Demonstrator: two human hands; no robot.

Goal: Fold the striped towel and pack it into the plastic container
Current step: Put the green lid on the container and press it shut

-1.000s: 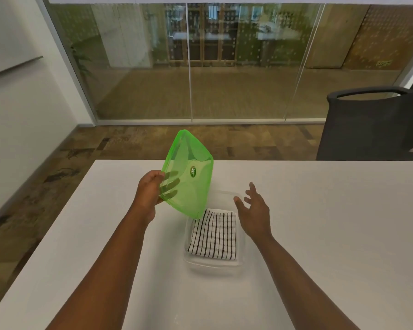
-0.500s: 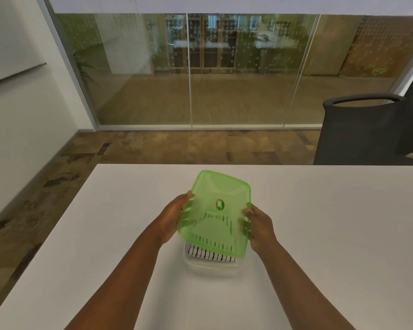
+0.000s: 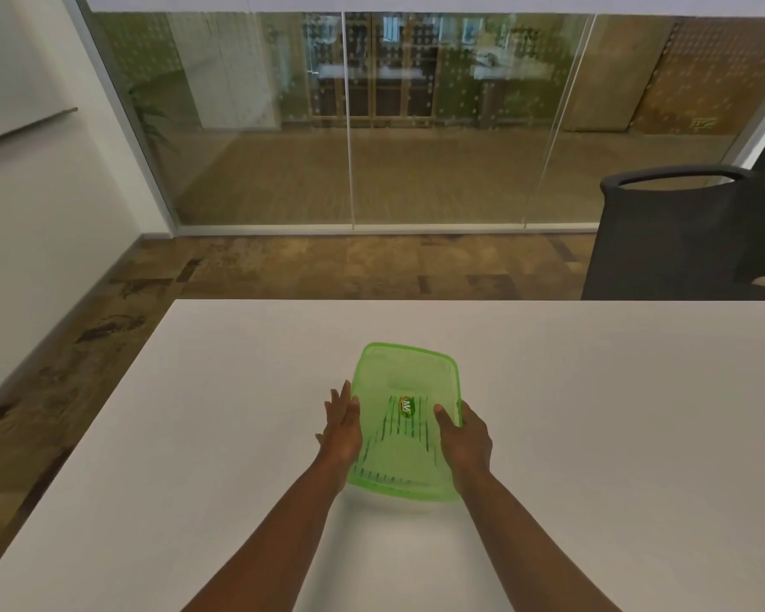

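Observation:
A translucent green lid (image 3: 405, 382) lies flat over the clear plastic container (image 3: 398, 501) on the white table. Through the lid I see the folded striped towel (image 3: 398, 448) inside, its dark stripes blurred by the green plastic. My left hand (image 3: 343, 428) rests flat against the lid's left edge, fingers straight and together. My right hand (image 3: 462, 435) grips the lid's right edge, with the thumb on top of the lid. The container's walls are mostly hidden under the lid.
The white table (image 3: 592, 413) reaches to the right and toward me, and its far edge lies just beyond the container. A dark office chair (image 3: 681, 240) stands behind the table's far right. A glass wall runs across the back, and patterned floor shows at left.
The lid came down from my left hand's raised, tilted hold onto the container. My right hand joined at its right edge. Both hands now sit at the lid's sides.

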